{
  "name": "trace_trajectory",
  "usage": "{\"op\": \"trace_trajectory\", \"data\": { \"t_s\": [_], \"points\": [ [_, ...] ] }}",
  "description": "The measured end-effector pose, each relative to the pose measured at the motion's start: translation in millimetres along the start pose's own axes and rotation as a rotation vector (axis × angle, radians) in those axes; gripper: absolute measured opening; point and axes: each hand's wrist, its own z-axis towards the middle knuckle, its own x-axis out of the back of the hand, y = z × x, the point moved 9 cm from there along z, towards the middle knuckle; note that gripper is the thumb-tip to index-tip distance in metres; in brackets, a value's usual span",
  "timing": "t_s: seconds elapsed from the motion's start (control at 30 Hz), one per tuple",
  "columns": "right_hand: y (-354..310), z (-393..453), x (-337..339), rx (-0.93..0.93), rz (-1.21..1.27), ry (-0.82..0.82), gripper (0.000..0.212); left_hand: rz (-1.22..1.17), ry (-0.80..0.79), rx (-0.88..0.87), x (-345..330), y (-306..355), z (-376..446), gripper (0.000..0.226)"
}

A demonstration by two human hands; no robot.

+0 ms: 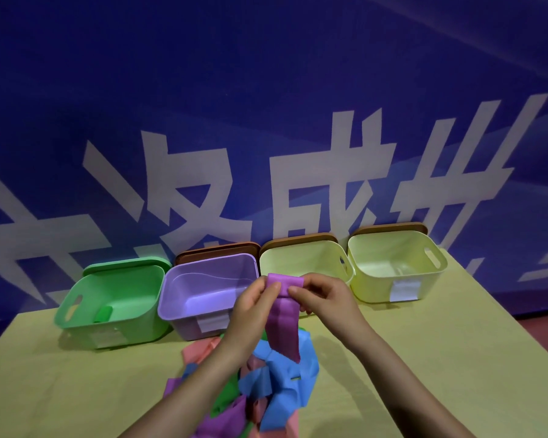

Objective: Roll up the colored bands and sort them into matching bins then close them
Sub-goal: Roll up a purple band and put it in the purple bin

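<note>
Head view: our left hand [256, 306] and right hand [321, 295] both pinched the purple band [283, 324] above the worktop [424, 358] pile [266, 390]

Pile of bands [266, 387]: runs off the bottom edge; partly covered by the left forearm [200, 384], so the count cannot be told.

Purple bin [203, 295]: near right corner hidden behind the left hand [253, 308]; its label [212, 322] partly covered, text unreadable.

Middle yellow bin [301, 263]: front wall behind the right hand [326, 298] and the held purple band [283, 314].

Lids [298, 241] behind the bins: only top edges show.

Small green thing [103, 314] in the green bin [108, 298]: too blurred to identify.

Banner lettering [329, 184]: cut by both side edges and by the bins.
</note>
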Motion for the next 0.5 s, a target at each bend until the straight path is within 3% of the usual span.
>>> {"op": "trace_trajectory", "data": {
  "t_s": [0.27,0.4,0.5],
  "points": [
    [-3,1,-2,0.036,-0.019,0.082,0.022,0.183,0.018,-0.154,0,12,3,0.018],
    [-6,-2,-4,0.129,-0.091,0.127,0.028,0.184,0.035,-0.215,-1,17,0,0.019],
    [5,0,-4,0.079,-0.002,0.155,0.035,0.07,0.045,-0.159,0,14,5,0.015]
  ]
}}
